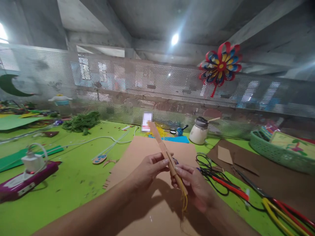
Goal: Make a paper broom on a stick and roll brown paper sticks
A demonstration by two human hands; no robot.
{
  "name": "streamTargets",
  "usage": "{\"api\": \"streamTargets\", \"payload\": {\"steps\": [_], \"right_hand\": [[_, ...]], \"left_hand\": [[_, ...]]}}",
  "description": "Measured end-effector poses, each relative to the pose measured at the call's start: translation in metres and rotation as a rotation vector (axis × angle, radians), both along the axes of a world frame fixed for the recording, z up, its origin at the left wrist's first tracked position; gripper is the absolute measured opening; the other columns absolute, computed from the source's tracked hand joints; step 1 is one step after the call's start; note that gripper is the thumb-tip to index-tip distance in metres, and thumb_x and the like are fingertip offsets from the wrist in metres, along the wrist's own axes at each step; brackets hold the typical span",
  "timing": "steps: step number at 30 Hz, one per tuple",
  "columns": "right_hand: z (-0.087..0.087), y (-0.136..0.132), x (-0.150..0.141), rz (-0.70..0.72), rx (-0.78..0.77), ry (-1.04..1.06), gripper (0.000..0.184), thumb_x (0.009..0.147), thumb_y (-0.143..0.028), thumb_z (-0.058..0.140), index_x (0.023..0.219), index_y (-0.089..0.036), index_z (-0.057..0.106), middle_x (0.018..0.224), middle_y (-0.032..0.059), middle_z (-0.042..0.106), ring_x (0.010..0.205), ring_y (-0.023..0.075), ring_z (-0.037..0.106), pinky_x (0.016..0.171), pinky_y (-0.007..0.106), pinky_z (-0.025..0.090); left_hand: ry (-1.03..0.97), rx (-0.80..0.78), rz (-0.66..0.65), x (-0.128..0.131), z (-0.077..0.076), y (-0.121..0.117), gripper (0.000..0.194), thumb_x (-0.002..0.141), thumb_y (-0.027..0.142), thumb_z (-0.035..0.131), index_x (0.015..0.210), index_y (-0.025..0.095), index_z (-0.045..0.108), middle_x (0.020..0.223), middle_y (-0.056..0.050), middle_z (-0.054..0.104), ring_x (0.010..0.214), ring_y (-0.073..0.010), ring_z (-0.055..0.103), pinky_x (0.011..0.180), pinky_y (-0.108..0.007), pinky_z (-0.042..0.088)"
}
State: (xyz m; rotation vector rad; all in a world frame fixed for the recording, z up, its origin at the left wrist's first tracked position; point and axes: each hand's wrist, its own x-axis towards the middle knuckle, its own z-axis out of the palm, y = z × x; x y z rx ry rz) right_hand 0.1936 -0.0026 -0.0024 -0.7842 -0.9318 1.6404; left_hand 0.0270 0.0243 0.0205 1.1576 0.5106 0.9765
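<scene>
Passage over far-left cardboard point(137, 147), scissors point(268, 197) as right-side obstacle

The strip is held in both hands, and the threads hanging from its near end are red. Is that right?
Not quite: the threads are yellow, not red, as the head view shows. They do hang from the near end of the strip, which the left hand and right hand hold.

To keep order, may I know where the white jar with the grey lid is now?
In the head view, the white jar stands right of centre on the green table, between the small blue pot and the dark brown sheet.
</scene>
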Motion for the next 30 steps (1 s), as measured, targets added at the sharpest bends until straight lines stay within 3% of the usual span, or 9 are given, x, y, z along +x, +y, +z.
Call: {"api": "streamTargets", "payload": {"steps": [3, 7, 13, 22, 26, 30], "right_hand": [[-0.003, -0.003, -0.004, -0.029, 0.009, 0.001, 0.028, 0.068, -0.034, 0.085, 0.083, -0.013, 0.074, 0.070, 0.0015, 0.065, 0.062, 0.0101, 0.055, 0.062, 0.022, 0.044], [-0.012, -0.007, -0.013, -0.094, 0.003, -0.032, 0.030, 0.069, -0.036, 0.085, 0.086, -0.014, 0.074, 0.072, 0.0017, 0.065, 0.064, 0.0106, 0.054, 0.062, 0.022, 0.042], [-0.022, -0.006, -0.018, -0.068, 0.042, 0.023, 0.031, 0.076, -0.031, 0.081, 0.101, -0.016, 0.074, 0.079, 0.0031, 0.067, 0.068, 0.0118, 0.056, 0.068, 0.025, 0.044], [-0.017, -0.010, -0.021, 0.106, 0.033, 0.136, 0.032, 0.082, -0.027, 0.075, 0.113, -0.020, 0.070, 0.083, 0.0040, 0.070, 0.068, 0.0105, 0.060, 0.068, 0.022, 0.047], [-0.015, -0.006, -0.011, 0.122, 0.110, -0.117, 0.028, 0.081, -0.038, 0.074, 0.101, -0.018, 0.074, 0.084, 0.0051, 0.068, 0.074, 0.0149, 0.060, 0.071, 0.027, 0.047], [0.000, 0.000, 0.005, -0.124, 0.341, -0.636, 0.037, 0.081, -0.048, 0.070, 0.063, -0.015, 0.069, 0.066, 0.0025, 0.059, 0.067, 0.0160, 0.052, 0.064, 0.028, 0.040]], "left_hand": [[0.011, -0.039, 0.101, 0.007, -0.004, -0.005, 0.045, 0.072, 0.034, 0.079, 0.109, 0.011, 0.065, 0.095, -0.012, 0.072, 0.085, -0.0221, 0.065, 0.078, -0.035, 0.051], [0.058, -0.081, 0.243, 0.013, -0.009, -0.010, 0.051, 0.071, 0.031, 0.080, 0.115, 0.010, 0.062, 0.094, -0.010, 0.074, 0.087, -0.0195, 0.065, 0.084, -0.032, 0.048], [0.014, -0.096, 0.191, 0.013, -0.012, -0.013, 0.028, 0.075, 0.032, 0.075, 0.093, 0.011, 0.069, 0.088, -0.008, 0.072, 0.080, -0.0176, 0.063, 0.078, -0.029, 0.049], [-0.002, -0.137, 0.185, 0.016, -0.012, -0.016, 0.031, 0.078, 0.032, 0.071, 0.103, 0.015, 0.063, 0.079, -0.003, 0.066, 0.057, -0.0121, 0.056, 0.051, -0.023, 0.044], [0.005, -0.143, 0.192, 0.017, -0.013, -0.017, 0.021, 0.081, 0.035, 0.065, 0.087, 0.015, 0.061, 0.069, 0.000, 0.061, 0.053, -0.0111, 0.054, 0.051, -0.024, 0.044], [0.138, -0.020, 0.177, 0.012, -0.007, -0.015, 0.022, 0.077, 0.035, 0.068, 0.077, 0.014, 0.061, 0.073, -0.003, 0.064, 0.068, -0.0160, 0.063, 0.069, -0.029, 0.051]]}}
